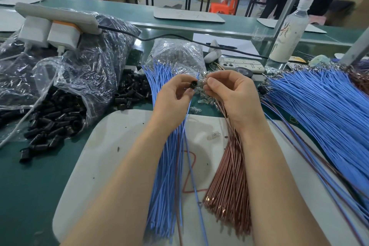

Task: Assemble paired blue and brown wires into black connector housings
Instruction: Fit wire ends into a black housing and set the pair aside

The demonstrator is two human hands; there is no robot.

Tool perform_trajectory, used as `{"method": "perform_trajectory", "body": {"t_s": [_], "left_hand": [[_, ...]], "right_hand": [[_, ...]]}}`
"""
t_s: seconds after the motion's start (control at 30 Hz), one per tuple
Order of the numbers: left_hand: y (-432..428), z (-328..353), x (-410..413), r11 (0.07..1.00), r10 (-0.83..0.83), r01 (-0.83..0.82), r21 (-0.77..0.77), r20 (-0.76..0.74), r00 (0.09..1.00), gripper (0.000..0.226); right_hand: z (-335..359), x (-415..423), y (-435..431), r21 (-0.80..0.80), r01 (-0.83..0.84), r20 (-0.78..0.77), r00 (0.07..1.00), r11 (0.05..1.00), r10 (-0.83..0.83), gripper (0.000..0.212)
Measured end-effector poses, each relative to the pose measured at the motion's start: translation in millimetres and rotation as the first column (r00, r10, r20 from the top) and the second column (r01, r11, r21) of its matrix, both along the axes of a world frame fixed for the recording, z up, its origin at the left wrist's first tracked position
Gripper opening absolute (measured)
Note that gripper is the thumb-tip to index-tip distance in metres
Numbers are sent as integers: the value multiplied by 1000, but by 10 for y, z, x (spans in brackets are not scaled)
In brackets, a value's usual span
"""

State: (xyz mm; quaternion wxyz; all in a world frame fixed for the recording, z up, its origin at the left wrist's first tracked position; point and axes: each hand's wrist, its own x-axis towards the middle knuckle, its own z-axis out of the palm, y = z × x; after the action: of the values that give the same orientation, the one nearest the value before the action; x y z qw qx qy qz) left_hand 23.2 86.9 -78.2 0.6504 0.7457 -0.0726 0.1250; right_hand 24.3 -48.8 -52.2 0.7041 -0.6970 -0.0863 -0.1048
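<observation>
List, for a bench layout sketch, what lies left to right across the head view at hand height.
Bag of housings → loose housings → left hand → right hand → blue wire pile

The left hand covers most of the black connector housing, leaving only its open end in view. Whatever the right hand pinches is hidden behind its fingertips. The wire terminals between the 2 hands are too small to make out. The blue wire pile runs off the right edge, and the people behind are cut off at the top.
</observation>
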Motion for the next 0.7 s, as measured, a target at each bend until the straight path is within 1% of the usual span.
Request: {"method": "perform_trajectory", "body": {"t_s": [0.07,0.17,0.3,0.43,0.57,0.63,0.7], "left_hand": [[-3,-7,4,1000,-17,17,18,3,1000,36],[-1,-13,12,999,-31,30,46,16,999,32],[3,-9,4,995,-32,28,96,38,999,25],[-15,4,-16,977,-40,22,214,80,996,27],[-19,-9,-19,947,-32,-7,322,115,993,29],[-18,-8,-27,933,-34,-25,360,156,987,29],[-23,6,-34,937,-31,-42,347,203,979,26]], "right_hand": [[14,-13,12,-127,54,80,996,990,-45,14],[22,-24,29,-319,142,181,980,937,-87,14],[20,-39,48,-450,195,242,966,871,-92,9],[35,-56,52,-530,242,276,955,813,-105,9],[42,-67,55,-586,243,290,954,773,-80,10],[42,-66,45,-581,243,283,955,777,-87,10],[48,-55,33,-495,243,263,957,834,-123,8]]}}
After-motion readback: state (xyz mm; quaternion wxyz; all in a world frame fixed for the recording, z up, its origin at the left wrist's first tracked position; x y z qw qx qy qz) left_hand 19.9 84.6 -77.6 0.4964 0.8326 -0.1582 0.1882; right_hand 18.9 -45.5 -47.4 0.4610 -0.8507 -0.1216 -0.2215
